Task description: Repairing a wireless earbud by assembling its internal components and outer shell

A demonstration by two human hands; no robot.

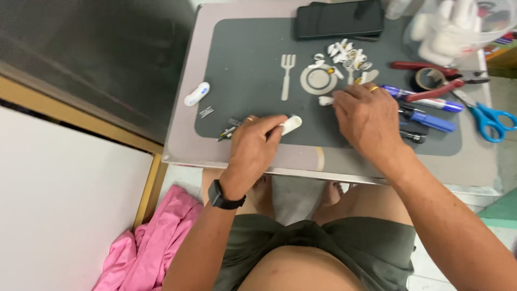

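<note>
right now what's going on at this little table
A person sits at a small table with a grey placemat. The left hand holds a small white plastic piece, with a thin dark tool lying at its fingers. The right hand touches another white piece beside a heap of small white parts. Blue markers, red pliers, a tape roll and blue scissors lie to the right.

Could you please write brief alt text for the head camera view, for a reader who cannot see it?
A seated person's left hand holds a small white plastic cylinder over a grey table mat, while the right hand reaches toward a heap of small white parts. Blue marker pens, red pliers and blue-handled scissors lie to the right.
</note>
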